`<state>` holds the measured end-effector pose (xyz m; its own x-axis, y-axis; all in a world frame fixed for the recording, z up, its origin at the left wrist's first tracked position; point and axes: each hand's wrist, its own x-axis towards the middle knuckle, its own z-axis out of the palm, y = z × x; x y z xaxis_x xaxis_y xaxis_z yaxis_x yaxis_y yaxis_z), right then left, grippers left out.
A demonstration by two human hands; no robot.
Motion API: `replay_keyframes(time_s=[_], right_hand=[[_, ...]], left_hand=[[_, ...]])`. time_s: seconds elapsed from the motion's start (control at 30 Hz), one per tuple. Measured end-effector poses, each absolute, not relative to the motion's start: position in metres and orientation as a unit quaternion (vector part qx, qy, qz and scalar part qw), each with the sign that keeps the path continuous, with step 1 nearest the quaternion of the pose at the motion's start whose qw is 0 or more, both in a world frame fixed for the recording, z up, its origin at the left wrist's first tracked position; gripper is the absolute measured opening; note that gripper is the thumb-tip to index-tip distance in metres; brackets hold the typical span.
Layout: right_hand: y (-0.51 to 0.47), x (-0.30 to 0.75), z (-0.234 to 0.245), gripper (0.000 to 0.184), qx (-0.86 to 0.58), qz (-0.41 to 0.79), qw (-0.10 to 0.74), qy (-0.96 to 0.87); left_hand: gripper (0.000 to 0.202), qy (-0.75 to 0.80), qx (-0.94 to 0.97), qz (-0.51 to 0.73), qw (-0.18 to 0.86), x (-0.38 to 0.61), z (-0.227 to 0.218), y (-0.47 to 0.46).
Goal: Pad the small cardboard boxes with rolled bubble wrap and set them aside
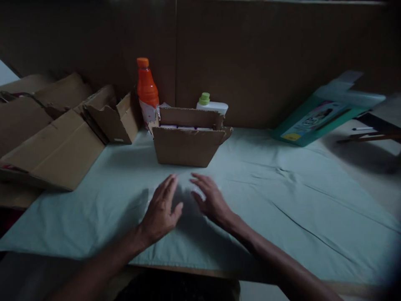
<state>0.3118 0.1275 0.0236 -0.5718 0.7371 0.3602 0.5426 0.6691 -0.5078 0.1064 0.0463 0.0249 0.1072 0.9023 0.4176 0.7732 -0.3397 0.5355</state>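
My left hand is open over the table, palm turned inward, fingers stretched forward and thumb apart. Facing it across a small gap, my right hand is also open, its fingers slightly curved. A small shiny, clear-looking patch shows by the right thumb; what it is I cannot make out. Just beyond my fingertips stands an open cardboard box with torn upper edges. The tops of several pale packs show inside it, mostly hidden by its front wall. Neither hand touches this box.
Behind the box stand an orange bottle and a white bottle with a green cap. More cardboard boxes crowd the left side. A green jug leans at the back right. A wrinkled pale green cloth covers the table.
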Motion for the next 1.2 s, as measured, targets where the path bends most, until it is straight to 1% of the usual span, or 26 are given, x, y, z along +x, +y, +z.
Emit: replay_keyframes(time_s=[0.07,0.13,0.23,0.33,0.43,0.5,0.57,0.63,0.7,0.77,0.83,0.9,0.93,0.97,1.0,1.07,1.13,1.2], right_hand=[[0.115,0.285,0.013,0.044,-0.324,0.175,0.199,-0.908],[0.109,0.278,0.003,0.048,-0.307,0.163,0.144,-0.927],[0.106,0.311,-0.008,0.054,-0.330,0.134,0.118,-0.927],[0.102,0.369,-0.013,0.058,-0.403,0.105,0.113,-0.902],[0.097,0.412,-0.008,0.053,-0.465,0.086,0.123,-0.873],[0.096,0.424,0.001,0.048,-0.495,0.082,0.148,-0.852],[0.099,0.422,0.012,0.045,-0.510,0.083,0.174,-0.838],[0.108,0.410,0.021,0.042,-0.510,0.086,0.184,-0.836],[0.119,0.393,0.025,0.042,-0.512,0.095,0.174,-0.836],[0.129,0.377,0.023,0.043,-0.524,0.115,0.164,-0.828],[0.135,0.366,0.019,0.033,-0.530,0.147,0.171,-0.818],[0.135,0.361,0.016,0.016,-0.523,0.173,0.190,-0.812],[0.133,0.362,0.016,0.009,-0.520,0.181,0.199,-0.811],[0.130,0.363,0.018,0.007,-0.518,0.187,0.203,-0.810],[0.127,0.364,0.020,0.009,-0.519,0.194,0.205,-0.807],[0.121,0.368,0.027,0.013,-0.525,0.223,0.220,-0.792],[0.119,0.370,0.033,0.021,-0.533,0.265,0.239,-0.768],[0.120,0.372,0.038,0.040,-0.536,0.318,0.246,-0.742]], left_hand=[[0.073,0.537,0.789,0.282,0.098,0.112,0.015,0.037],[0.069,0.533,0.816,0.206,0.088,0.102,0.003,0.032],[0.064,0.553,0.819,0.143,0.054,0.070,-0.009,0.024],[0.057,0.570,0.809,0.134,0.052,0.043,-0.009,0.013],[0.051,0.576,0.796,0.158,0.092,0.031,-0.003,0.008],[0.049,0.597,0.769,0.202,0.103,0.027,-0.001,0.011],[0.048,0.626,0.733,0.251,0.088,0.024,0.000,0.019],[0.046,0.654,0.697,0.284,0.072,0.022,-0.001,0.032],[0.043,0.684,0.656,0.307,0.087,0.023,-0.001,0.046],[0.037,0.702,0.623,0.324,0.118,0.029,-0.001,0.057],[0.022,0.705,0.608,0.339,0.137,0.037,0.001,0.063],[0.009,0.700,0.606,0.351,0.142,0.044,0.004,0.062],[0.005,0.697,0.605,0.356,0.149,0.046,0.007,0.059],[0.003,0.694,0.603,0.361,0.159,0.048,0.010,0.056],[0.004,0.691,0.601,0.364,0.169,0.049,0.013,0.052],[0.018,0.685,0.593,0.371,0.203,0.047,0.019,0.046],[0.043,0.683,0.571,0.373,0.260,0.045,0.024,0.043],[0.071,0.680,0.545,0.370,0.321,0.042,0.028,0.041]])
